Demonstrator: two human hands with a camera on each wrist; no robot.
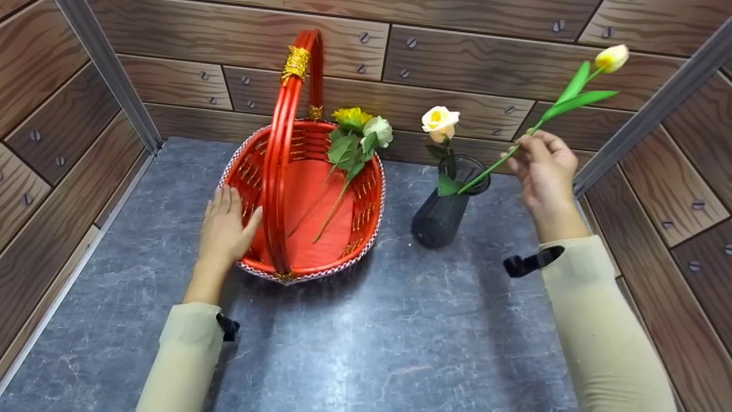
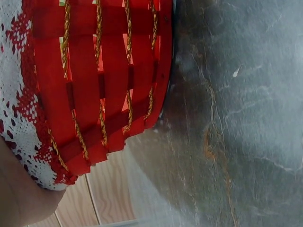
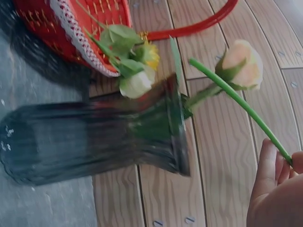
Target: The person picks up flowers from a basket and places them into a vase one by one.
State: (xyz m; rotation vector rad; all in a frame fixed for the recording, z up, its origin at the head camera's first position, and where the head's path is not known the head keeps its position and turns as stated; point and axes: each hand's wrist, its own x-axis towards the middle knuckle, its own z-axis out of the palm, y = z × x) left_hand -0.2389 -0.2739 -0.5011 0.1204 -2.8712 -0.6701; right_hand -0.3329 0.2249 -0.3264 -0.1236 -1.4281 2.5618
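My right hand [image 1: 546,169] pinches the green stem of a yellow-white tulip [image 1: 612,58], its bloom up and to the right. The stem's lower end [image 3: 191,61] hangs free just outside the mouth of a dark glass vase [image 1: 437,220], as the right wrist view shows. A pale peach rose [image 1: 440,123] stands in that vase. My left hand [image 1: 223,226] rests on the left rim of a red basket [image 1: 320,269], fingers fairly straight; its fingertips are partly hidden. Inside the basket lean a yellow flower [image 1: 351,118] and a white flower [image 1: 377,131], blooms over the back right rim.
A tall red handle [image 1: 277,166] with gold wrapping arches over the basket. Wood-patterned panels [image 1: 446,68] enclose the back and both sides. Grey metal posts [image 1: 108,68] mark the corners. The blue-grey marbled tabletop [image 1: 343,349] extends in front of the basket and vase.
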